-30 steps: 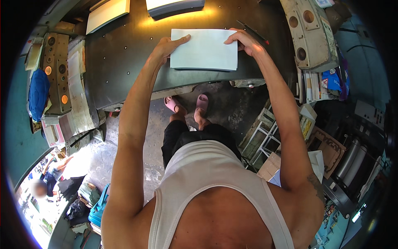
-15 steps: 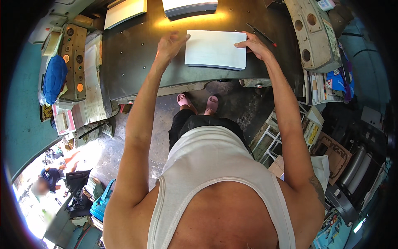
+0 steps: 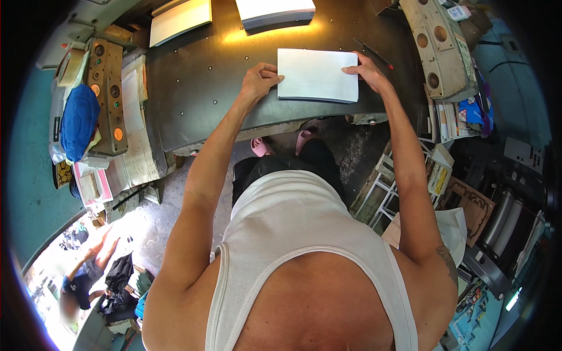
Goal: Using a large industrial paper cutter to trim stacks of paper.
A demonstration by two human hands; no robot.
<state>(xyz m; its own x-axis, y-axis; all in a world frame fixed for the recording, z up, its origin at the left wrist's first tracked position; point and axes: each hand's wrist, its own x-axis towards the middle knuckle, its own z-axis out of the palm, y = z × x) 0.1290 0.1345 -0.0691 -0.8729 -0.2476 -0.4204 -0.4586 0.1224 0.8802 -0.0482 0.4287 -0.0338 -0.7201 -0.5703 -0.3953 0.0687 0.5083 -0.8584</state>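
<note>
A stack of white paper sheets (image 3: 318,75) lies near the front edge of the dark metal table (image 3: 193,120). My left hand (image 3: 260,82) is closed at the stack's left side, thumb tip at its edge and fingers bent. At the right side my right hand (image 3: 369,71) grips the stack, with the thumb on the top sheet and the fingers around the edge. Just beyond my right hand lies a dark pen with a red end (image 3: 373,52).
At the far side sit a second paper stack (image 3: 275,13) and a yellowish stack (image 3: 180,22). Control boxes with round holes and buttons flank the table at left (image 3: 105,93) and right (image 3: 438,50). A blue bundle (image 3: 80,123) hangs by the left box. Behind, at lower left, is another person (image 3: 82,286).
The paper stack now sits further right in view. My left hand has come in to its left edge, with its fingers closed. My right hand stays at the right edge.
</note>
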